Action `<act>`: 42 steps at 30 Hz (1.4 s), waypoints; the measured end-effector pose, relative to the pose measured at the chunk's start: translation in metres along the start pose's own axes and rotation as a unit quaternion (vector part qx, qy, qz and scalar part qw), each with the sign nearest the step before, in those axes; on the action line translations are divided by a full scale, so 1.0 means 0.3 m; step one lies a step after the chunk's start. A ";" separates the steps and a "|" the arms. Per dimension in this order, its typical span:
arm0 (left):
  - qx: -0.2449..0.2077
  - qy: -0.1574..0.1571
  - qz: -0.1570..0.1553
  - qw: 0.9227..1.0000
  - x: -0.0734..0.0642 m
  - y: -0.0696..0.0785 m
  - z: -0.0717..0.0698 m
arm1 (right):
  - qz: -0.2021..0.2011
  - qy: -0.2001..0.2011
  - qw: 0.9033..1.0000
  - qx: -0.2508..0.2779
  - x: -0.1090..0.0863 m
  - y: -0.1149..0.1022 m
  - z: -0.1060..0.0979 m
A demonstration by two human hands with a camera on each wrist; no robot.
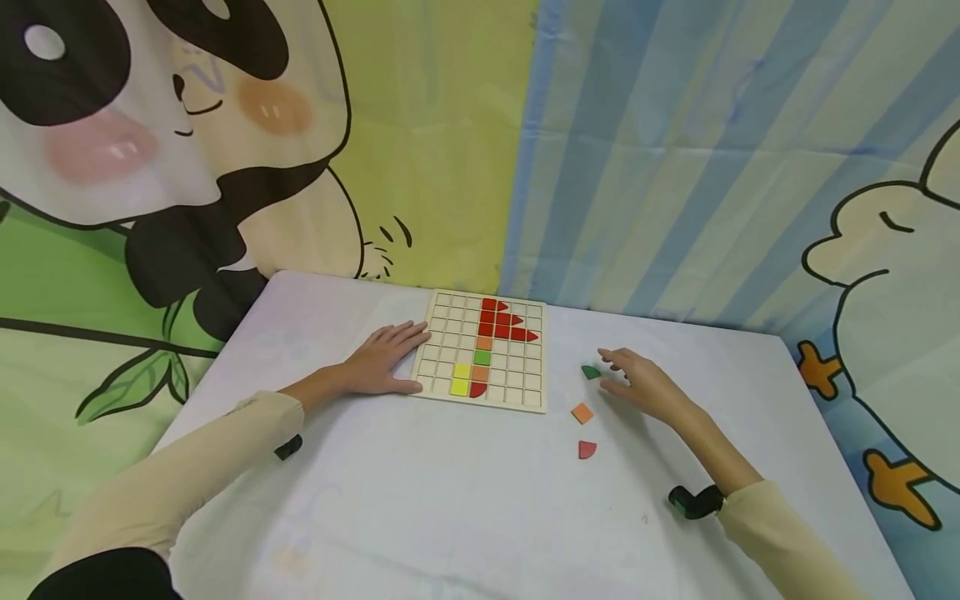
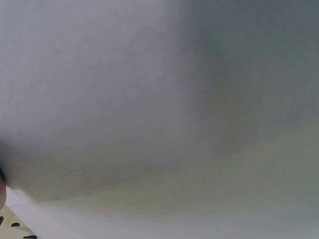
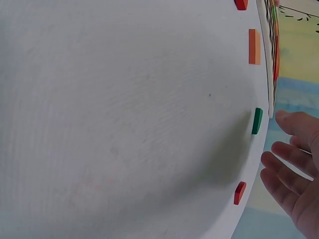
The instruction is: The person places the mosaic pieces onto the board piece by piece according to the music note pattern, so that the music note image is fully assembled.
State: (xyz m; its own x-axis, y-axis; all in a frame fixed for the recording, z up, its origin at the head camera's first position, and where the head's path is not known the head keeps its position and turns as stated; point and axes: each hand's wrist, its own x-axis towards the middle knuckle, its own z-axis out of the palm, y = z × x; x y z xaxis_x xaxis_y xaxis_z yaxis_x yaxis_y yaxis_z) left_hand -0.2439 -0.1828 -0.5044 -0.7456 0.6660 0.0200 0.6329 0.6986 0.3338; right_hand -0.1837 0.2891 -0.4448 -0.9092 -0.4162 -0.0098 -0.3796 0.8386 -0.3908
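A pale wooden grid board lies at the back middle of the table, with red, orange, green and yellow pieces in some cells. My left hand lies with spread fingers along the board's left edge, fingertips and thumb at the rim. To the right of the board, my right hand hovers beside a green quarter-round piece, fingers loosely bent and nothing held. The right wrist view shows space between this hand and the green piece. Nearer the front lie an orange square and a red quarter-round piece.
Another red piece lies past the green one in the right wrist view; the right hand hides it in the head view. A white cloth covers the table. Printed cartoon curtains stand behind. Mostly blurred tabletop fills the left wrist view.
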 end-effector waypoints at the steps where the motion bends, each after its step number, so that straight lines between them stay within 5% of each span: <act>1: 0.002 0.000 0.000 1.000 0.000 0.000 0.000 | 0.003 -0.005 1.000 0.002 0.000 0.003 0.000; 13: 0.017 -0.021 -0.012 1.000 0.004 -0.009 0.003 | 0.014 -0.035 0.999 0.008 0.029 -0.012 0.013; 30: 0.008 -0.004 -0.004 1.000 0.003 -0.009 0.012 | 0.004 -0.046 0.999 0.012 0.078 -0.010 0.031; 42: 0.001 -0.013 -0.011 1.000 0.006 -0.015 0.012 | 0.040 -0.052 0.998 0.002 0.102 -0.013 0.056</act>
State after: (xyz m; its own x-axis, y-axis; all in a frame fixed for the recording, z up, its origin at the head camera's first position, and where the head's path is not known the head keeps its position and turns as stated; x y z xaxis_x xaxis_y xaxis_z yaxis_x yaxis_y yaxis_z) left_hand -0.2474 -0.1838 -0.5094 -0.7534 0.6575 -0.0108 0.6177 0.7132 0.3313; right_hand -0.2072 0.2671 -0.4591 -0.9143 -0.3814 -0.1362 -0.3046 0.8693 -0.3892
